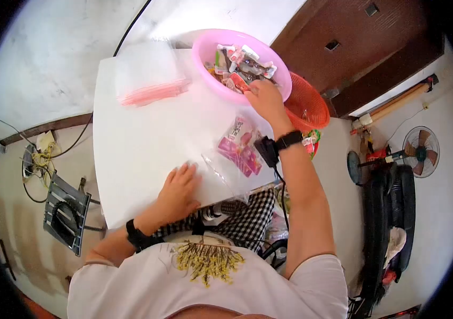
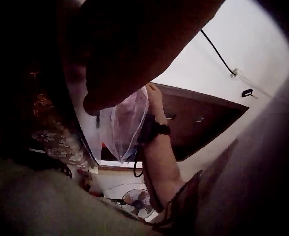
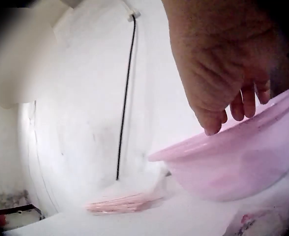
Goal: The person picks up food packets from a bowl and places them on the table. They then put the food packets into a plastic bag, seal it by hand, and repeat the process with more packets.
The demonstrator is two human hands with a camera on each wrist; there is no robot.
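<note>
Many packets (image 1: 252,66) in basin (image 3: 233,169), right hand (image 1: 265,98) inside (grip unclear), left hand (image 1: 178,189) relaxed, empty

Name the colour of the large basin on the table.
Pink; the basin shows best in the head view.

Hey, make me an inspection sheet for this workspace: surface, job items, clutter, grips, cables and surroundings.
Surface: white table, beneath the work.
Job items: pink basin holding wrapped packets; pink-edged clear bags stacked left of it; pink printed packaging and a loose clear bag nearer the person.
Clutter: red-orange basket beside the basin, partly hidden.
Left grip: rests on the table, holding nothing.
Right grip: over the basin's near rim; can't tell whether it holds a packet.
Cables: black cable along the wall; another hanging at the right wrist; tangled wires left of the table.
Surroundings: fan at right; dark slatted chair at left.
</note>
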